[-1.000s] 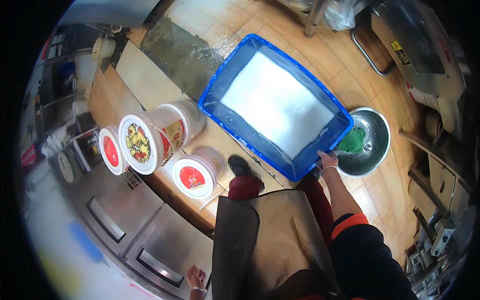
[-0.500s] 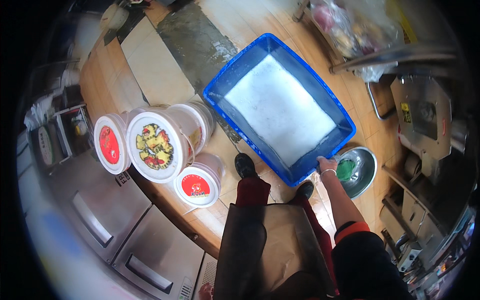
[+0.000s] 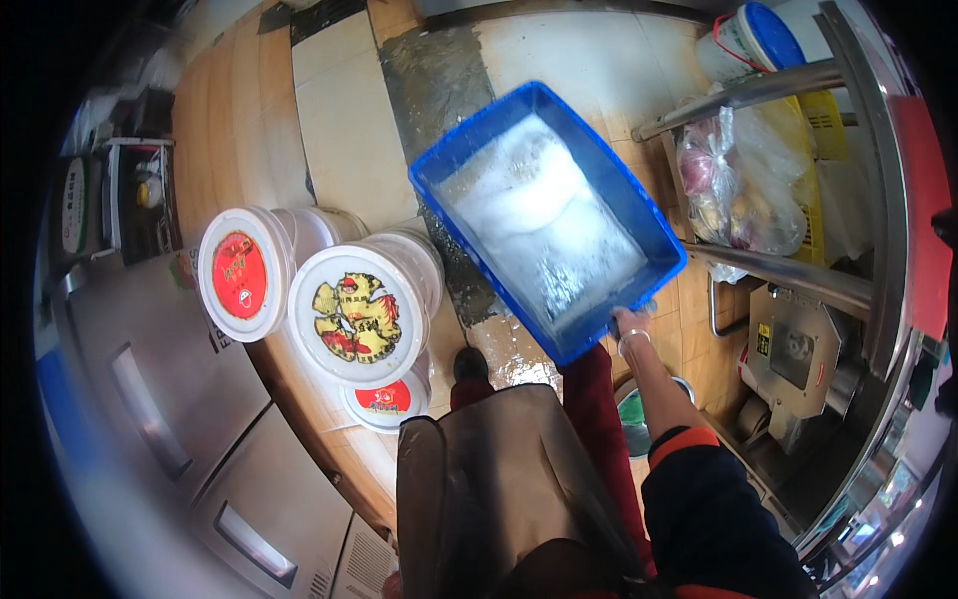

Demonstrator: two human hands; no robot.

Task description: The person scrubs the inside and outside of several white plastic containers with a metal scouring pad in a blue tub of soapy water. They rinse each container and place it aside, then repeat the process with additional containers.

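Observation:
A large blue rectangular plastic tub [image 3: 637, 190] holds water topped with white foam [image 3: 524, 185]. My right hand [image 3: 631, 321] is closed on its near right corner, gripping the rim. The foam is bunched toward the far end, and rippled, clearer water shows nearer to me. Of my left hand [image 3: 392, 584], only a small patch shows at the lower edge, its fingers hidden. Beside my right forearm sits a metal basin [image 3: 636, 445] with something green in it, partly covered by my arm and leg.
Several lidded white buckets [image 3: 356, 316] stand left of the tub, near steel cabinets [image 3: 120, 369]. To the right, a metal rack [image 3: 798, 285] holds bagged produce [image 3: 743, 190] above a steel machine [image 3: 793, 344]. Wet patches mark the tiled floor [image 3: 339, 130].
The tub has shifted slightly toward me, with my right hand still on its corner. Its foam has sloshed from an even layer toward the far end. My view and legs have shifted.

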